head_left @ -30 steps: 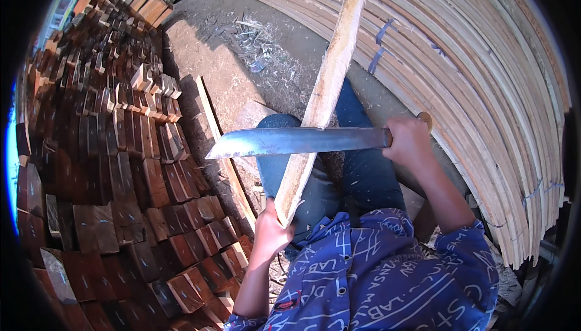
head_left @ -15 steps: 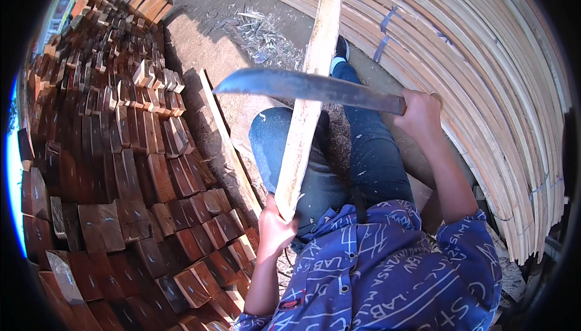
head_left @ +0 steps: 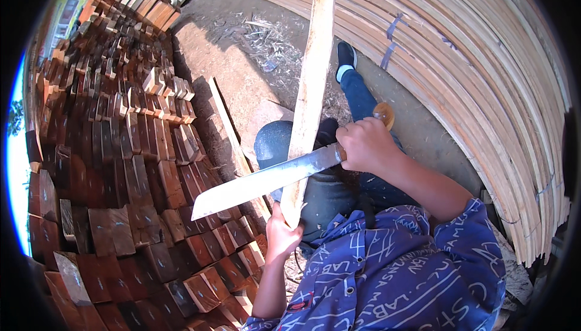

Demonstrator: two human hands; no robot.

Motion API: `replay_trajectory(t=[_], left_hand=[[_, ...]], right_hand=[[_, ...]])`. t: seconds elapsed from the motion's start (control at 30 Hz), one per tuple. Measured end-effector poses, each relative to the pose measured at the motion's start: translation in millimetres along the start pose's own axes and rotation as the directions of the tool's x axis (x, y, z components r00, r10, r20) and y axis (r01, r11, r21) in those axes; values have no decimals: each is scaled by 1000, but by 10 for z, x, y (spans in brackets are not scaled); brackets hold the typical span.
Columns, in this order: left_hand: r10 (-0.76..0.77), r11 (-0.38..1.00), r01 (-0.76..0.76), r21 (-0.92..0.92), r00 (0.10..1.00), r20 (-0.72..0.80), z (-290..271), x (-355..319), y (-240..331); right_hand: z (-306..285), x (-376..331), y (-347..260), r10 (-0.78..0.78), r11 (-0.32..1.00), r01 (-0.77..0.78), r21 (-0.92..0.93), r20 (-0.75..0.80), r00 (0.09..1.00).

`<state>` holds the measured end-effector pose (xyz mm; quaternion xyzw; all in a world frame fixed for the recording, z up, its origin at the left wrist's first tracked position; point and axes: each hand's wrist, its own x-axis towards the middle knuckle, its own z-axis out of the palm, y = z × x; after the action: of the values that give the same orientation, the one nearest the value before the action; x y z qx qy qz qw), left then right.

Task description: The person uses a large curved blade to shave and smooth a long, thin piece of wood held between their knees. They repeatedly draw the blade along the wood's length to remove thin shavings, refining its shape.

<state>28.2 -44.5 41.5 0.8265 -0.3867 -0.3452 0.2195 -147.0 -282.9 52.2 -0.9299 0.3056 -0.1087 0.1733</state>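
A long pale wooden plank [head_left: 315,58] runs from my lap up and away past the top of the view. My left hand [head_left: 282,234] is closed around its near end, beside my bent knee. In my right hand [head_left: 369,144] is a machete [head_left: 254,187], gripped by its wooden handle, whose rounded butt shows beyond my fist. The broad steel blade crosses over the plank a little above my left hand, its tip pointing left and toward me. Whether the edge touches the wood I cannot tell.
Stacked reddish-brown timber blocks [head_left: 139,204] fill the left side. Bundles of long pale strips [head_left: 472,83], tied with blue bands, curve along the right. A narrow loose board [head_left: 233,131] lies beside the blocks. Wood shavings [head_left: 272,43] litter the ground ahead.
My right hand and the machete have come nearer and leftward, down along the plank toward my left hand. The blade now slants downward to the left. My left hand still holds the plank's end.
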Motion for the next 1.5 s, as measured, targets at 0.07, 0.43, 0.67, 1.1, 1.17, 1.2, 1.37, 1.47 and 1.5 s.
replay_trajectory(t=[0.07,0.43,0.67,1.1,1.17,1.2,1.37,1.47,1.5], left_hand=[[-73,997,73,3,997,15,-37,-11,-2],[-93,994,96,-58,994,59,-205,10,-249],[-94,989,96,-113,995,24,-70,37,-425],[-22,998,28,-47,991,134,-160,188,-215],[-37,998,45,-50,987,157,-130,161,-252],[-6,994,23,-106,986,165,-109,175,-301],[65,939,33,-342,961,269,-90,169,-331],[7,893,143,-427,944,329,-56,-17,-564],[-11,863,185,-470,937,348,-65,-113,-609]], right_hand=[[-73,85,136,-56,996,53,-73,-40,998],[-300,259,394,482,861,-486,-152,-61,874],[-102,357,-299,103,993,-96,-73,102,989],[-597,601,556,356,896,-383,-225,-150,922],[-483,523,503,323,917,-355,-184,-182,929],[-436,472,437,316,922,-350,-166,-197,928],[-311,347,71,-43,997,45,-59,36,998],[-359,420,326,-207,943,172,-285,-101,973],[-514,483,577,-26,975,-9,-223,-153,988]])
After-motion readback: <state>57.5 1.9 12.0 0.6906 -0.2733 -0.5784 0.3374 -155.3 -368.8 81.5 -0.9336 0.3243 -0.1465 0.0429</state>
